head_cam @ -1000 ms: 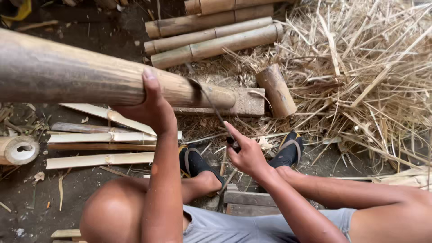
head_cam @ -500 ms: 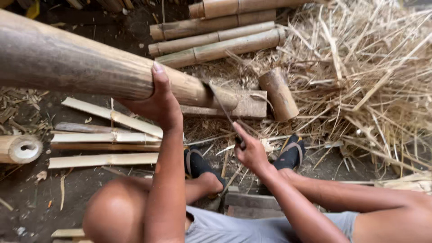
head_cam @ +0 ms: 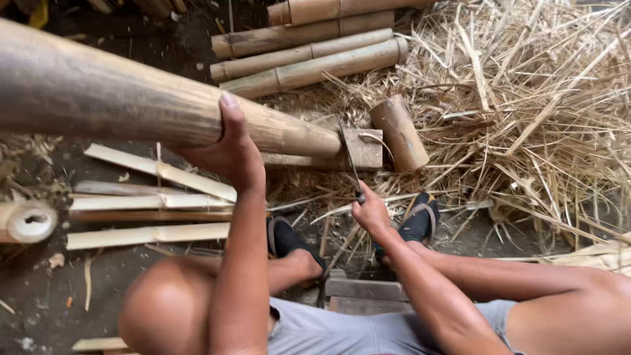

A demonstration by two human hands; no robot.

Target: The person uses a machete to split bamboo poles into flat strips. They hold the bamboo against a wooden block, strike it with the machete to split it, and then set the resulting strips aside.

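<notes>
A thick bamboo pole (head_cam: 112, 98) slants from the upper left down to a wooden block (head_cam: 365, 150). My left hand (head_cam: 227, 148) cups it from below, the thumb up over its side. My right hand (head_cam: 369, 212) grips the handle of a knife (head_cam: 350, 159), whose blade points up toward the pole's far end near the block. A short bamboo section (head_cam: 399, 133) lies just right of the block.
Several bamboo poles (head_cam: 309, 56) lie at the top. Split bamboo slats (head_cam: 148, 204) rest on the ground at the left beside a cut bamboo end (head_cam: 27, 222). A heap of straw-like shavings (head_cam: 539, 112) fills the right. My feet in black sandals (head_cam: 420, 220) sit below.
The knife and my right hand have shifted slightly toward the pole's end. My left hand keeps its hold on the pole; the view has drifted a little.
</notes>
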